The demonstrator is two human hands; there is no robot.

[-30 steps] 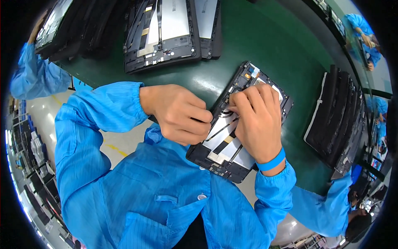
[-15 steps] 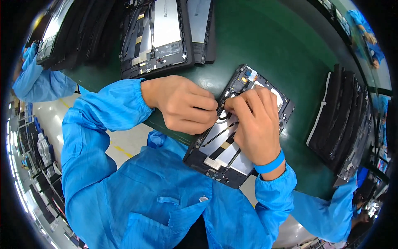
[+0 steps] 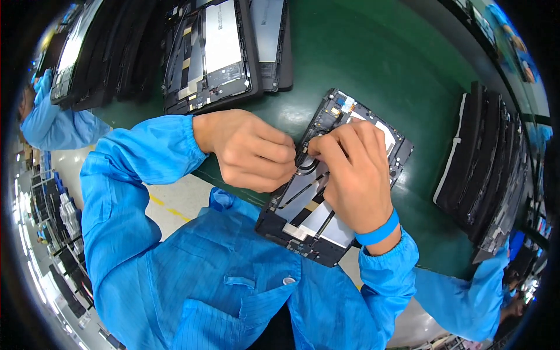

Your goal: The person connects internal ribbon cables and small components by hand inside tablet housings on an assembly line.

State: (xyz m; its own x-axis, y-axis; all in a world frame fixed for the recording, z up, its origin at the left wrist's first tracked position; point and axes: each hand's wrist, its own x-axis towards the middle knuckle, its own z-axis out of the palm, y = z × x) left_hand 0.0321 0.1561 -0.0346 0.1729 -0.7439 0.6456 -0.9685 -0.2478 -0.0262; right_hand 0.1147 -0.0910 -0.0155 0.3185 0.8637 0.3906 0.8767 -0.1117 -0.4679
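An opened tablet (image 3: 296, 203) lies tilted on the green table, its silver battery plates, dark flat cables and circuit board exposed. My left hand (image 3: 248, 150) is closed at the tablet's left edge, its curled fingertips hidden from view. Over the middle of the tablet, my right hand (image 3: 356, 181) has its thumb and forefinger pinched together near that same edge. Between the two sets of fingertips a thin black wire (image 3: 307, 170) makes a loop. Whatever either hand pinches is too small or covered to make out. A blue band (image 3: 378, 230) circles my right wrist.
Stacked opened tablets (image 3: 224, 41) lie at the far left of the green table (image 3: 361, 52). Another dark stack (image 3: 99, 52) stands left of them. Several dark tablet bodies (image 3: 478, 163) lean together at the right. Blue-sleeved people (image 3: 58, 119) sit at both sides.
The view has shifted slightly, so the near things sit a little further left. Both hands stay closed at the tablet's left edge, with barely any movement against it.
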